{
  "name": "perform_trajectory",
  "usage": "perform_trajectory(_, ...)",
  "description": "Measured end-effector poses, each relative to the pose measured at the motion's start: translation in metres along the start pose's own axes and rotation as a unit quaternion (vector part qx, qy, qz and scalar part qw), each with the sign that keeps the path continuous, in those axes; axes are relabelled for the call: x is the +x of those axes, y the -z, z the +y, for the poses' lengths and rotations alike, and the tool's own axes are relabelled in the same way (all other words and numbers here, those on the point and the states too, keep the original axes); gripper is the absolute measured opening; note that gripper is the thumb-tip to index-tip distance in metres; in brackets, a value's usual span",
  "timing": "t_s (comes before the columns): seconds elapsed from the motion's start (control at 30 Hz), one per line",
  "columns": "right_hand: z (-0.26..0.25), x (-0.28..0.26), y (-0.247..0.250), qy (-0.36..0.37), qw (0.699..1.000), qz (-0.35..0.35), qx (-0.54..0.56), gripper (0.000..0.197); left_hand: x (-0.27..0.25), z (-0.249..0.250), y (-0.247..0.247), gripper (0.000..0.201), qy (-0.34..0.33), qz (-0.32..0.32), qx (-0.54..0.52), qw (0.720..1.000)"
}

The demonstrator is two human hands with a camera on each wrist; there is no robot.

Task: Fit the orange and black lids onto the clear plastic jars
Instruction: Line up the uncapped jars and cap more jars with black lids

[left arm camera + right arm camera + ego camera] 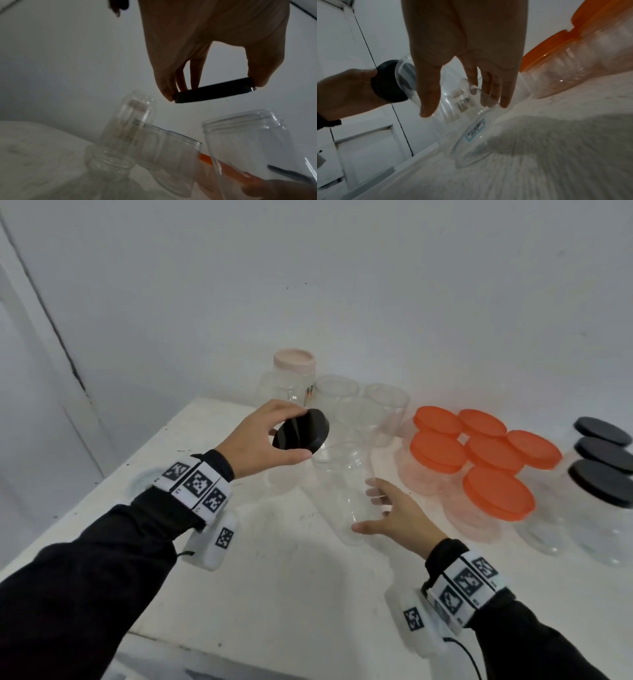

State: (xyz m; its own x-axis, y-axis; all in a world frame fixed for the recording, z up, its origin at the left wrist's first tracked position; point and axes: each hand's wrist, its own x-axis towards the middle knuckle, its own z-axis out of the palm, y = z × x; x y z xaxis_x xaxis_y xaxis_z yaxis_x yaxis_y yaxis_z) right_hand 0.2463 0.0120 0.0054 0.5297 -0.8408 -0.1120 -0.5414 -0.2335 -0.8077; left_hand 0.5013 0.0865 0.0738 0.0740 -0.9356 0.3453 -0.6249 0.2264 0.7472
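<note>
No wording can be read anywhere. The clear jar (467,121) under the right hand (465,54) carries a small blue-bordered label (475,130) near its base, its print too blurred to make out. Just beyond that hand's fingertips (506,102), a sticker (464,104) on a jar behind shows what may be barcode stripes. Both wristbands (197,486) bear black-and-white square code markers without letters.

White table (274,594) with jars

Six orange-lidded jars (479,460) stand clustered right of centre; three black-lidded jars (603,470) beside them (far right); open clear jars (359,405) and a pink-lidded jar (293,374) at the back.
</note>
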Motion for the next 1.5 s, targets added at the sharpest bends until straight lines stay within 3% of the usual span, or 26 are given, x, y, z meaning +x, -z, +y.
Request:
perform_trajectory(0.33, 0.009, -0.017, 0.004, -0.025, 0.998, -0.033, 0.052, 0.080, 0.018, 0.030, -0.043, 0.079, -0.060, -0.066, 0.022, 0.996)
perform_trajectory(0.53, 0.007, -0.018, 0.006, -0.004, 0.999, 0.008, 0.037, 0.066, 0.024, 0.046, -0.056, 0.082, -0.100, -0.110, 0.064, 0.987)
perform_trajectory(0.7, 0.006, -0.018, 0.007, 0.005, 0.999, 0.017, 0.041, 0.069, 0.028, 0.053, -0.066, 0.090, -0.118, -0.165, 0.124, 0.971)
perform_trajectory(0.97, 0.007, -0.016, 0.007, 0.017, 0.999, 0.015, 0.026, 0.075, 0.030, 0.052, -0.071, 0.092, -0.113, -0.179, 0.139, 0.967)
perform_trajectory(1.13, 0.002, -0.015, 0.017, 0.010, 0.999, -0.049, -0.022, 0.090, 0.023, 0.051, -0.070, 0.095, -0.093, -0.179, 0.092, 0.975)
perform_trajectory(1.23, -0.020, -0.016, 0.047, 0.033, 0.997, -0.050, -0.051, 0.101, 0.009, 0.035, -0.075, 0.112, -0.020, -0.161, 0.003, 0.987)
perform_trajectory(1.3, -0.047, -0.019, 0.070, 0.063, 0.995, -0.035, -0.062, 0.094, -0.002, 0.022, -0.083, 0.122, 0.038, -0.145, -0.067, 0.986)
perform_trajectory(1.4, -0.088, -0.020, 0.088, 0.114, 0.979, -0.077, -0.152, 0.083, -0.010, 0.014, -0.099, 0.113, 0.064, -0.132, -0.154, 0.977)
perform_trajectory(1.5, -0.116, -0.015, 0.084, 0.147, 0.938, -0.139, -0.280, 0.084, -0.010, 0.015, -0.110, 0.102, 0.061, -0.105, -0.202, 0.972)
